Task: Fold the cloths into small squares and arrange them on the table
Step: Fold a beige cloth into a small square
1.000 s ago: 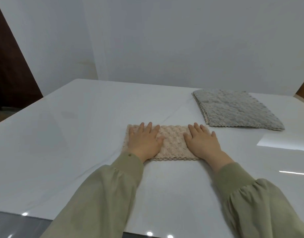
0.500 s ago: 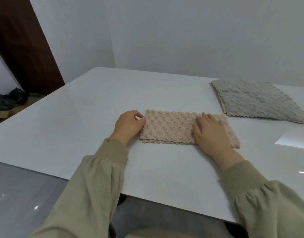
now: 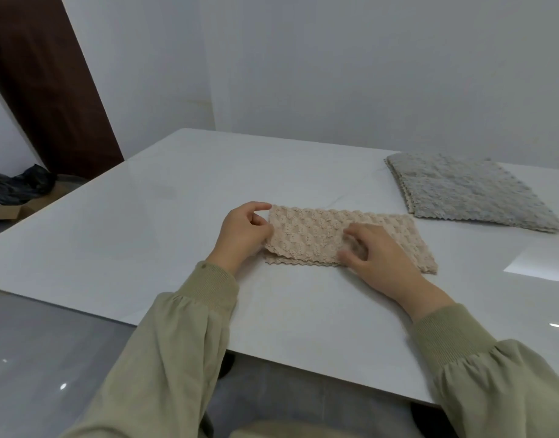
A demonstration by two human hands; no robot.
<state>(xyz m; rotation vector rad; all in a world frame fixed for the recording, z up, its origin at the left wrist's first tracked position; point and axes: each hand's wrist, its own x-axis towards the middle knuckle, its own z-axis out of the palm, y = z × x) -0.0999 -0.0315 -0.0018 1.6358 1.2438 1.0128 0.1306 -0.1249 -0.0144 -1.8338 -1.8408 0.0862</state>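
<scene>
Your left grip [image 3: 245,230] pinches the beige cloth [image 3: 319,235] at its left end; your right grip [image 3: 377,252] presses it open-palmed. Carry that end rightward onto the far end, edges matched. The grey cloth [image 3: 467,191] lies beyond, on the counter [image 3: 145,216].

White wall [image 3: 366,64], dark brown door [image 3: 44,90], cardboard box [image 3: 6,211] (black bag [image 3: 18,184] just behind), glossy grey floor [image 3: 50,343]

Dim, soft; glare on table [image 3: 550,273] rt.
</scene>
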